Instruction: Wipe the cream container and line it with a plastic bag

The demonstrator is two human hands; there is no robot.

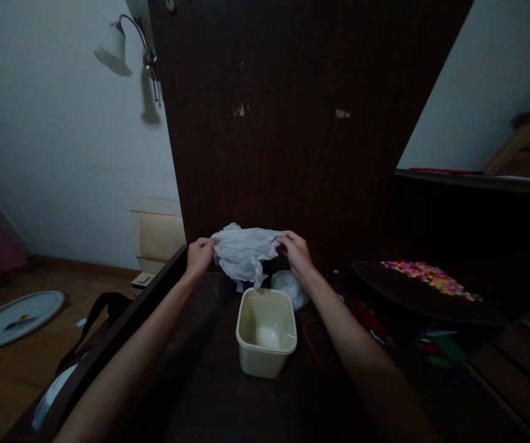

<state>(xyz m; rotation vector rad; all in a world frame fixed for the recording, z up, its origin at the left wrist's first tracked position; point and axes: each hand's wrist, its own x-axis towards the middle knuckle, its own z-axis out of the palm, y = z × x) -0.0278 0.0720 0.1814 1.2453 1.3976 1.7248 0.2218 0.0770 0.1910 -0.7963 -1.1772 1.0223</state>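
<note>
Your hands pinch a thin, crinkled white plastic bag [245, 251] above a smooth, slightly glossy cream plastic tub [266, 333] on the dark, matt wooden table [209, 394], the far panel [292, 123] being grained, scuffed dark wood.

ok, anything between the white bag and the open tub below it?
Nothing visible. Left hand and right hand hold the white bag; its tail hangs at the far rim of the tub, whose mouth is uncovered.

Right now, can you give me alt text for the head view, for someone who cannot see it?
The left hand and right hand grip a crumpled white sheet by its edges, behind an open cream tub on a dark table. Another white bundle lies behind the tub, before a dark wooden panel.
</note>
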